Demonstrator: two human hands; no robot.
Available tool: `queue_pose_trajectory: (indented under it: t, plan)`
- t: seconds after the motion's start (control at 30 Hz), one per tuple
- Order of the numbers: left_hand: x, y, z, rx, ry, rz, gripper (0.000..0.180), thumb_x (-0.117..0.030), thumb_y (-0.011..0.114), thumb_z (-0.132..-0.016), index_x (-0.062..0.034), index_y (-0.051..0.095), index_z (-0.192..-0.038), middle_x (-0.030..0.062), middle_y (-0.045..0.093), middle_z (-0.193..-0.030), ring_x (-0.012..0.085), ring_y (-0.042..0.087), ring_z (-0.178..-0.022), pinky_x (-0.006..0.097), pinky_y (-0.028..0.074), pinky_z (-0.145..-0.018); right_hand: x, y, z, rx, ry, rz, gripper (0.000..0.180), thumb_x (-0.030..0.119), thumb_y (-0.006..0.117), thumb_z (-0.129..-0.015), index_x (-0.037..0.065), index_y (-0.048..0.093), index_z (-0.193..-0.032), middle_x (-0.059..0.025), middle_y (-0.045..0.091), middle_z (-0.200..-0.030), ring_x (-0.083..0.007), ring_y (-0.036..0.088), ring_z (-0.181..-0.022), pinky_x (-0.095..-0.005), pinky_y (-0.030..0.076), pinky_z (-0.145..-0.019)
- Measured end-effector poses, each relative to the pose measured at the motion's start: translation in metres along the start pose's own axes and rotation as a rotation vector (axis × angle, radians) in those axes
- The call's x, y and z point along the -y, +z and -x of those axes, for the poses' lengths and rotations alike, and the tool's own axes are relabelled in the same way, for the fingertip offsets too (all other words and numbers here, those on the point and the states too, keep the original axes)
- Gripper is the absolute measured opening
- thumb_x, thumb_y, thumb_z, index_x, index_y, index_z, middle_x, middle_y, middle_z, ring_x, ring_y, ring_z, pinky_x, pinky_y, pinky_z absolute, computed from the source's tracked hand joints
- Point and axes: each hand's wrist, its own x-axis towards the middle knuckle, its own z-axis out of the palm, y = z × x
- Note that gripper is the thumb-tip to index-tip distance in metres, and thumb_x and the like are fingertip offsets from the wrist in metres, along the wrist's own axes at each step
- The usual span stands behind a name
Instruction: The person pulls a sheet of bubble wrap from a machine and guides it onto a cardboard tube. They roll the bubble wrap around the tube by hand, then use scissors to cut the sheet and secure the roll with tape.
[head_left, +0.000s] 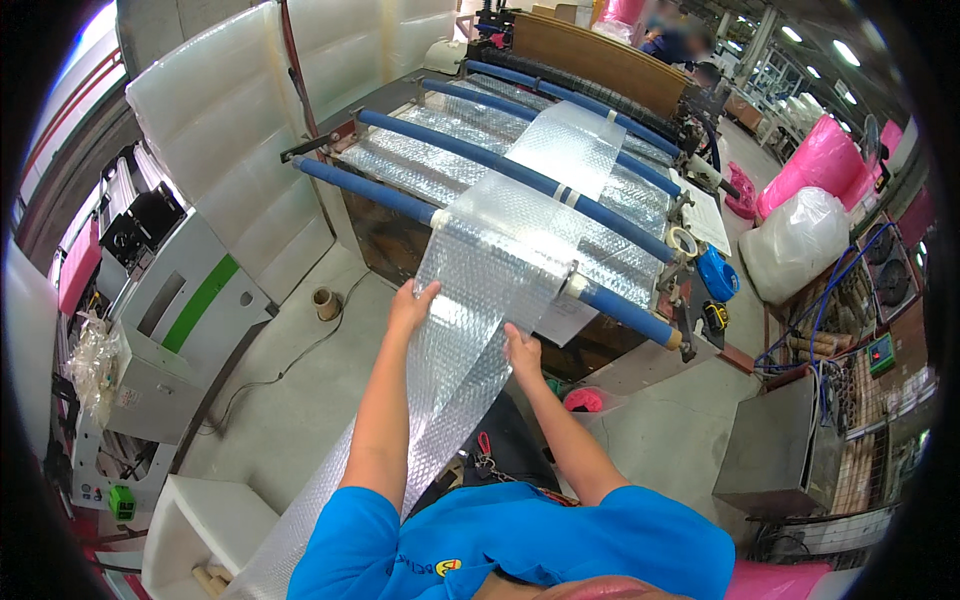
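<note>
A clear strip of bubble wrap (468, 300) comes toward me over the blue rollers of a machine and runs down past my left side. My left hand (413, 303) grips its left edge, thumb on top and fingers partly hidden behind the film. On the opposite edge, my right hand (522, 352) pinches the wrap, with its other fingers curled out of sight. Both hands are just in front of the nearest blue roller (625, 308), which the wrap passes over. Silvery bubble film (420, 150) lies beneath the rollers.
A blue tape dispenser (717, 272) and a tape roll (682, 242) rest at the machine's right side. A small cardboard core (325, 303) stands on the floor near a cable. Another machine (185, 310) is at left; pink rolls (815, 165) and a distant person (675, 45) are at right.
</note>
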Motion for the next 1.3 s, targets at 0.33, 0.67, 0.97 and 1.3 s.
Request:
queue_pose_trajectory:
  t: [0.33, 0.67, 0.97, 1.3]
  plan:
    - [-0.063, -0.015, -0.009, 0.015, -0.136, -0.136, 0.072, -0.060, 0.062, -0.055, -0.0043, 0.054, -0.100, 0.0137, 0.059, -0.094, 0.0267, 0.056, -0.089, 0.034, 0.042, -0.076, 0.041, 0.024, -0.007, -0.163, -0.028, -0.199, 0.032, 0.033, 0.059, -0.077, 0.004, 0.055, -0.064, 0.0009, 0.048, -0.053, -0.0064, 0.042, -0.046, -0.0205, 0.033, -0.044]
    - [-0.071, -0.065, 0.067, 0.073, -0.066, -0.287, 0.074, -0.055, 0.067, -0.053, -0.0025, 0.050, -0.101, 0.0160, 0.058, -0.094, 0.0272, 0.056, -0.088, 0.035, 0.044, -0.073, 0.030, 0.035, 0.078, -0.010, 0.136, -0.218, 0.031, 0.030, 0.057, -0.079, 0.006, 0.051, -0.060, -0.0013, 0.048, -0.053, -0.0067, 0.043, -0.044, -0.0195, 0.033, -0.041]
    - [-0.049, -0.062, 0.068, 0.007, -0.046, -0.346, 0.066, -0.049, 0.069, -0.055, -0.0039, 0.049, -0.099, 0.0149, 0.059, -0.090, 0.0290, 0.056, -0.086, 0.036, 0.043, -0.072, 0.019, 0.023, 0.073, 0.048, 0.119, -0.097, 0.037, 0.036, 0.054, -0.080, 0.007, 0.049, -0.057, -0.0003, 0.046, -0.051, -0.0064, 0.040, -0.042, -0.0189, 0.030, -0.040]
    - [-0.027, -0.064, 0.058, 0.138, -0.009, -0.050, 0.064, -0.037, 0.076, -0.052, -0.0020, 0.051, -0.099, 0.0133, 0.059, -0.093, 0.0229, 0.057, -0.086, 0.031, 0.043, -0.075, 0.018, 0.029, 0.079, 0.024, 0.156, -0.143, 0.032, 0.031, 0.053, -0.082, 0.006, 0.051, -0.063, -0.0005, 0.047, -0.054, -0.0059, 0.042, -0.045, -0.0190, 0.032, -0.040]
